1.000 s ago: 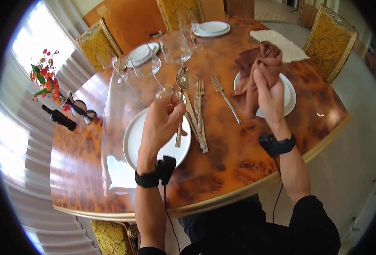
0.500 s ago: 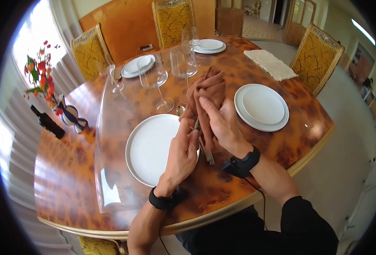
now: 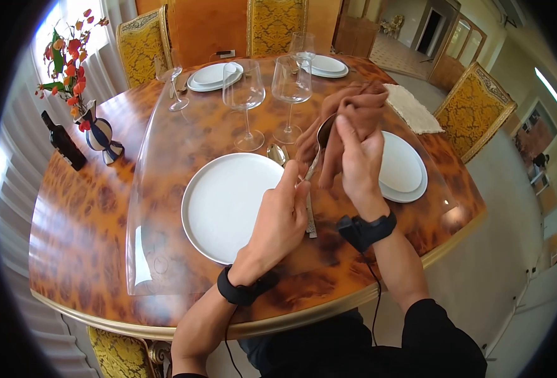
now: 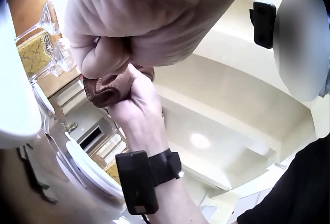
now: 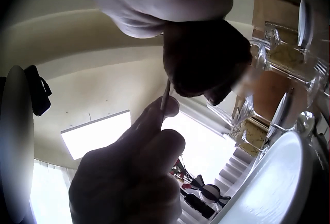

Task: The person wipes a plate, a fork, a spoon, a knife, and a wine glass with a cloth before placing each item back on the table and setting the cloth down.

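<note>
Between the thumb and fingers of my left hand [image 3: 277, 217] is the handle of a spoon [image 3: 322, 133], its bowl up against a bunched brown cloth napkin [image 3: 361, 110]. My right hand [image 3: 361, 165] grips that napkin, thumb on its front. In the right wrist view the left hand [image 5: 129, 177] pinches a thin handle [image 5: 165, 103] beside the dark cloth [image 5: 206, 61]. Below and left of the hands lies a large white plate [image 3: 228, 208]. A second spoon [image 3: 277, 153] rests beyond its edge, and a patterned cutlery handle [image 3: 311, 223] shows right of the left hand.
Wine glasses [image 3: 244, 94] stand beyond the plate. Stacked white plates [image 3: 404, 170] lie at the right, others [image 3: 212, 75] at the far side. A beige cloth [image 3: 414, 108] is at the far right. A dark bottle [image 3: 64, 142] and a flower vase [image 3: 102, 135] stand left.
Since half a second ago the napkin and right hand have shifted right and away, and the left hand slightly right. The spoon's bowl shows against the cloth. One second ago the hands were farther apart.
</note>
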Tool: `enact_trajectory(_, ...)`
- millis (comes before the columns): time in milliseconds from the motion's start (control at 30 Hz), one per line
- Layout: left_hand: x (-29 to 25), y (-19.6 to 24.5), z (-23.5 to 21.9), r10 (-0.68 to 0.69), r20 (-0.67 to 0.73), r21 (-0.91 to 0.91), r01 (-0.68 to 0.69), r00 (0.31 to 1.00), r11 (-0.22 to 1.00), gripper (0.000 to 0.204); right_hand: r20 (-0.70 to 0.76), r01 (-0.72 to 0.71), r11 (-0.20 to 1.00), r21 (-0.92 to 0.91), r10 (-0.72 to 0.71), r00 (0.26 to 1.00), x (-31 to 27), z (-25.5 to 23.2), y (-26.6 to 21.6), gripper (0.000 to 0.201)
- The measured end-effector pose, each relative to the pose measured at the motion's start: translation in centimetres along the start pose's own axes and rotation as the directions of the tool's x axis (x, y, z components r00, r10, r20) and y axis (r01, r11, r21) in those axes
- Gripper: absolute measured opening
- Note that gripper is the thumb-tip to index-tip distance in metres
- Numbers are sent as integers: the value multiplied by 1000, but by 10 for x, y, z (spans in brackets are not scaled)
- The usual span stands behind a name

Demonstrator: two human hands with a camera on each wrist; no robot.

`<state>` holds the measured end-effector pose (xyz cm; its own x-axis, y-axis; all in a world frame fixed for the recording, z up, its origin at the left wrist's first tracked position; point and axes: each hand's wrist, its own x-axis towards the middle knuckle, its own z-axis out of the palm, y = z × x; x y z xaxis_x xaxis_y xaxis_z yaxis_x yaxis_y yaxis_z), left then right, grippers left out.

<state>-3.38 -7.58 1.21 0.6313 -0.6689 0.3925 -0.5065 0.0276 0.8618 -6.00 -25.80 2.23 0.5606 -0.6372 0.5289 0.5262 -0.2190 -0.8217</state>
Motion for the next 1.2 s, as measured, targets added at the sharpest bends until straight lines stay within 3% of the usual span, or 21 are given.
enact_trajectory(33, 1, 0, 2, 13, -9, -9, -13, 1000, 1000, 25, -101, 37, 999, 4, -37, 994, 10, -5, 4, 19)
enact_trajectory(67, 0, -1, 2, -39, 1, -32, 39, 999, 999, 22, -226, -18, 992, 126, 46, 973, 22, -13, 7, 19)
enact_trajectory(133, -5, -5, -1, -141, 21, -68, 142, 990, 988, 18, -168, 52, 982, 182, -20, 986, 36, -28, -2, 19)
enact_trajectory(167, -3, -4, -5, -117, -2, -50, 117, 993, 992, 17, -1, 24, 981, 194, -24, 1000, 24, -20, -25, 25)
enact_trajectory(233, -1, -3, -8, -81, -48, -19, 80, 996, 997, 18, 164, 50, 994, -99, -34, 986, 5, -10, -34, 27)
enact_trajectory(267, -2, -5, -8, -52, -70, 7, 53, 996, 999, 18, 311, 277, 894, -353, -167, 936, 2, -5, -36, 30)
enact_trajectory(300, -2, -8, -6, -22, -83, 33, 25, 996, 999, 18, 452, 528, 638, -561, -298, 841, -1, 0, -39, 33)
enact_trajectory(333, -3, -9, -4, 9, -89, 60, -4, 996, 998, 19, 567, 697, 335, -634, -411, 714, -3, 5, -42, 37)
enact_trajectory(367, -3, -10, -4, 26, -80, 76, -20, 996, 997, 18, 625, 742, 272, -613, -406, 666, 2, 8, -39, 33)
enact_trajectory(433, -2, -9, -8, 61, -69, 112, -54, 996, 992, 18, 533, 612, 384, -692, -300, 791, 18, 3, -27, 27)
enact_trajectory(467, -1, -7, -10, 21, -64, 71, -17, 998, 997, 18, 374, 403, 527, -748, -166, 913, 27, -3, -23, 24)
enact_trajectory(567, 2, -3, -19, -99, -70, -123, 90, 993, 988, 22, 139, 52, 948, -314, -8, 990, 46, -17, -20, 22)
enact_trajectory(667, 3, 1, -23, -197, 22, -412, 189, 980, 891, 23, 262, -346, 937, 54, 322, 910, 5, -5, -12, 50)
enact_trajectory(700, 2, -2, -19, -217, 46, -465, 213, 975, 859, 25, 468, -497, 859, 121, 393, 792, -15, 3, -15, 55)
enact_trajectory(733, 2, -11, -13, -157, -45, -404, 126, 987, 906, 25, 331, -451, 891, 55, 410, 850, -35, 13, 1, 53)
enact_trajectory(800, 2, -29, -2, -13, -207, -243, -39, 978, 969, 26, 352, -333, 931, 153, 263, 898, -64, 43, -4, 48)
enact_trajectory(900, 0, -22, -3, -95, -120, -231, 65, 988, 971, 25, 505, -169, 981, 95, 99, 857, -51, 38, -18, 41)
enact_trajectory(1000, -3, -23, 5, -83, -36, -201, 74, 996, 977, 23, 355, -302, 948, 101, 250, 901, -46, 25, -19, 36)
enact_trajectory(1033, -4, -22, 5, -55, -1, -154, 54, 998, 987, 24, 269, -354, 909, 220, 292, 918, -43, 25, -21, 36)
enact_trajectory(1133, -6, -24, 9, -21, -4, -129, 20, 1000, 991, 25, 251, -309, 929, 203, 256, 933, -43, 23, -21, 36)
enact_trajectory(1200, -11, -26, 12, -26, -104, -173, 8, 994, 985, 25, 359, -153, 980, -129, 190, 914, -53, 20, -18, 34)
